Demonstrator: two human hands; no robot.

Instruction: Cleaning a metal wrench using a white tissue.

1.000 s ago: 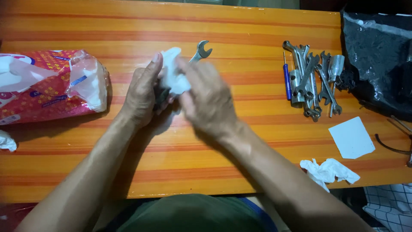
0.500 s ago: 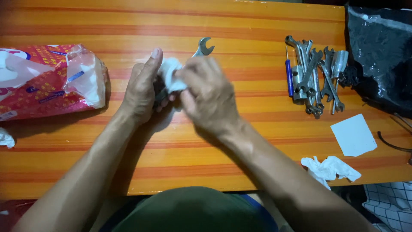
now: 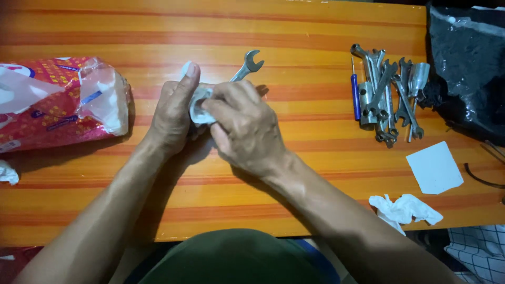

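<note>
Head view: both hands are closing together mid-tabletop (image 3: 294, 31). Left hand (image 3: 173, 113) is gripping the wrench (image 3: 247, 64); right hand (image 3: 243, 126) is pressing the white tissue (image 3: 197, 105) lower along its shaft than a second ago, so wiping is continuing. Spare wrenches (image 3: 386, 94) lying well right of the wrench.

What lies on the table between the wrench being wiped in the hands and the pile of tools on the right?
Nothing. In the head view, bare orange table runs from the wrench to the blue screwdriver edging the tool pile.
</note>
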